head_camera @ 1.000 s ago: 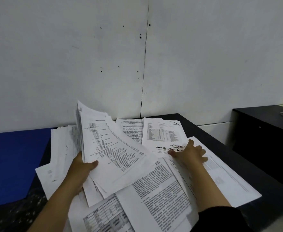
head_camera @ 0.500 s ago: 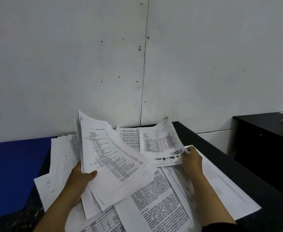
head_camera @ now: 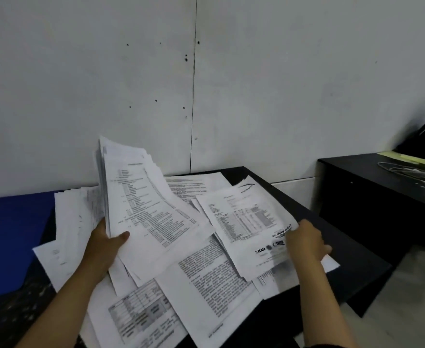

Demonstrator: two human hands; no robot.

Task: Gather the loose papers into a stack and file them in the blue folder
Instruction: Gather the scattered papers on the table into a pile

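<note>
Left hand (head_camera: 106, 243) clamps a tilted stack of papers (head_camera: 141, 197); right hand (head_camera: 306, 243) pinches one printed sheet (head_camera: 246, 222) (logos near its bottom) above loose papers (head_camera: 206, 285) on the tabletop (head_camera: 352, 247).

White papers (head_camera: 206, 285) on a black counter (head_camera: 357, 247)
Black print and grey-shaded tables cover the papers; left of them lies a plain blue folder (head_camera: 10, 234).

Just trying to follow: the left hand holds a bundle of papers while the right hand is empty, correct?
Not quite. The left hand does hold the bundle of papers, but the right hand is not empty: the head view shows it gripping a printed sheet by its edge.
</note>
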